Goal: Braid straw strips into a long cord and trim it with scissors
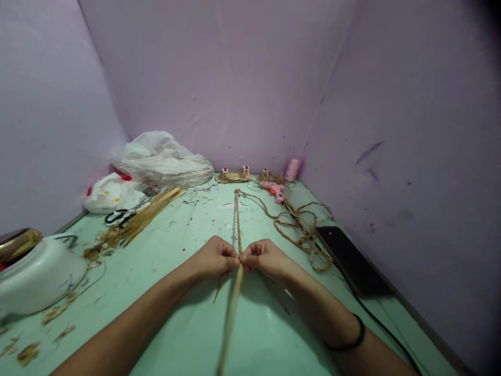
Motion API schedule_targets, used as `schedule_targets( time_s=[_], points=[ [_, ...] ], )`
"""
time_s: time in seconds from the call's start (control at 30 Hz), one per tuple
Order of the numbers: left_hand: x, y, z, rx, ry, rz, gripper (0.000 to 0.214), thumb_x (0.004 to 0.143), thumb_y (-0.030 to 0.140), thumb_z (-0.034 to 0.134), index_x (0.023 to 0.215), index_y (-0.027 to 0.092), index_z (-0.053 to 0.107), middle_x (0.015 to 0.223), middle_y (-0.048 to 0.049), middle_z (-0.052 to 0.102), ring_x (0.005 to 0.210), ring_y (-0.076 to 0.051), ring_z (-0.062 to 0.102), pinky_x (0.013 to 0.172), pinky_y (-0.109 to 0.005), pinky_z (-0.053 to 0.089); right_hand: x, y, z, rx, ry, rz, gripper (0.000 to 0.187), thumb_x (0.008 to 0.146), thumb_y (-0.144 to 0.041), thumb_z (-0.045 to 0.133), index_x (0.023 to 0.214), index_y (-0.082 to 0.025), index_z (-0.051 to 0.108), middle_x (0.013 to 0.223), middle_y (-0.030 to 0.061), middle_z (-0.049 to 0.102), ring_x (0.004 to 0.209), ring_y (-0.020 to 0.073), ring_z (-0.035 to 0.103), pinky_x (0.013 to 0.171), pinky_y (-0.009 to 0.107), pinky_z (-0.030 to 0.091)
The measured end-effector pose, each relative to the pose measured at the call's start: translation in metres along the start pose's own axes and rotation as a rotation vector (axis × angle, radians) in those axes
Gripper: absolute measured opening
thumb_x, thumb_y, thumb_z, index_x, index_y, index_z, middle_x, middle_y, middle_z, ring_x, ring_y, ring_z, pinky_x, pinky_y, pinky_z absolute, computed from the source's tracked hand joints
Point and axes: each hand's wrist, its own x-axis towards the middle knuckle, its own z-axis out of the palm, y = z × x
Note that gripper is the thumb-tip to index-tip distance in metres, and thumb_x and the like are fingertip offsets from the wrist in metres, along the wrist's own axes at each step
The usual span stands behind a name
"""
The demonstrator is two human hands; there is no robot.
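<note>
A thin brown braid of dried plant fibre (238, 224) runs straight away from me over the green tabletop. At its near end my left hand (219, 258) and my right hand (261, 257) meet, thumbs and forefingers pinched on the strands. A loose pale strip of fibre (234, 308) trails from the pinch toward me, and a shorter strand end sticks out below my left hand. From the braid's far end, a finished length of braid (299, 230) curves right and lies in loose loops.
Left are a bundle of dry strips (151, 215), black-handled scissors (117, 216), plastic bags (160, 156) and a white container (43, 274). A pink glue gun (274, 191), thread spool (293, 169) and woven slippers (234, 177) lie at the back. A black phone (352, 261) and cable lie right.
</note>
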Motion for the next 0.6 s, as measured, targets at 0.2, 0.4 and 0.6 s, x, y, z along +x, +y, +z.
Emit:
schedule_targets(
  time_s=[0.2, 0.4, 0.6],
  points=[
    [-0.007, 0.006, -0.043, 0.137, -0.089, -0.072, 0.018, 0.058, 0.029, 0.057, 0.06, 0.012, 0.062, 0.048, -0.0016, 0.057, 0.034, -0.005, 0.03, 0.036, -0.019, 0.02, 0.001, -0.002, 0.004, 0.092, 0.015, 0.014, 0.009, 0.059, -0.012, 0.055, 0.05, -0.013, 0.054, 0.04, -0.0041, 0.048, 0.035, 0.003, 0.025, 0.04, 0.022, 0.014],
    [-0.004, -0.015, -0.128, 0.282, 0.84, -0.168, 0.021, 0.057, 0.022, 0.053, 0.072, 0.012, 0.064, 0.051, -0.0023, 0.057, 0.042, -0.011, 0.045, 0.043, -0.021, 0.032, 0.003, 0.003, 0.013, 0.146, 0.016, 0.037, 0.011, 0.056, -0.015, 0.055, 0.046, -0.014, 0.052, 0.038, -0.0041, 0.044, 0.036, 0.0042, 0.028, 0.041, 0.021, 0.017],
    [0.009, -0.029, -0.174, 0.543, 1.14, -0.198, 0.023, 0.058, 0.017, 0.052, 0.075, 0.015, 0.067, 0.069, -0.0065, 0.065, 0.066, -0.019, 0.056, 0.057, -0.025, 0.037, 0.003, 0.004, 0.015, 0.134, -0.023, 0.066, 0.014, 0.057, -0.014, 0.054, 0.043, -0.015, 0.05, 0.034, -0.0056, 0.038, 0.035, 0.0041, 0.023, 0.041, 0.022, 0.016]
  ],
)
